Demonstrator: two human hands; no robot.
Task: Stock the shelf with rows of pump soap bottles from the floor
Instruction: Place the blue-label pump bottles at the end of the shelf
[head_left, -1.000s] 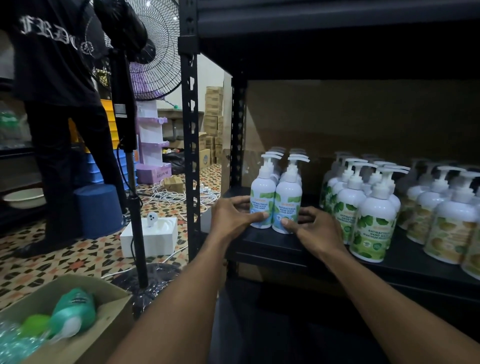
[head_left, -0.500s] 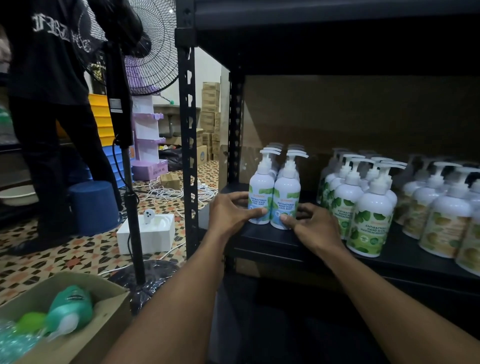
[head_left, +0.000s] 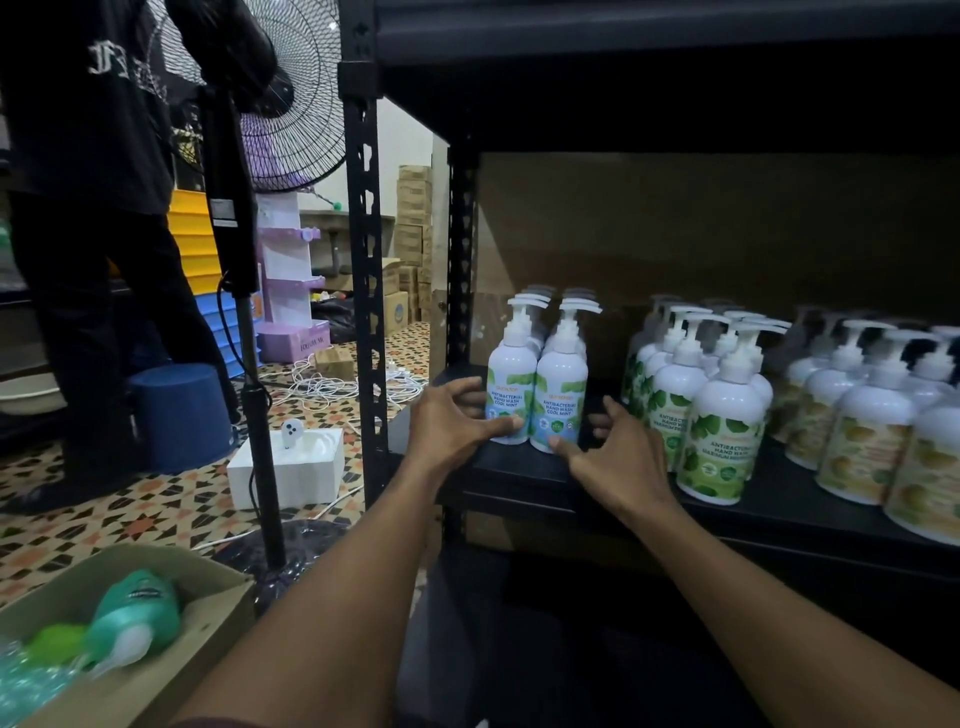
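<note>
Two rows of white pump soap bottles with blue-green "cool mint" labels stand at the left end of the black shelf (head_left: 519, 467). My left hand (head_left: 447, 423) cups the left front mint bottle (head_left: 511, 384), thumb on its lower front and fingers round its left side. In the same way my right hand (head_left: 618, 460) cups the right front mint bottle (head_left: 561, 400), with the thumb at its base and the fingers along its right side. Further right stand rows of green-leaf label bottles (head_left: 722, 426) and yellow-label bottles (head_left: 862, 447).
A cardboard box (head_left: 171, 670) at the lower left holds green bottles (head_left: 137, 610). A standing fan pole (head_left: 249, 364), a white box (head_left: 291, 467), a blue bucket (head_left: 182, 410) and cables sit on the tiled floor. A person in black stands at far left. The shelf's upright post (head_left: 366, 291) is left of my hands.
Both hands stay at the bases of the two front mint bottles. Only the view has drifted slightly.
</note>
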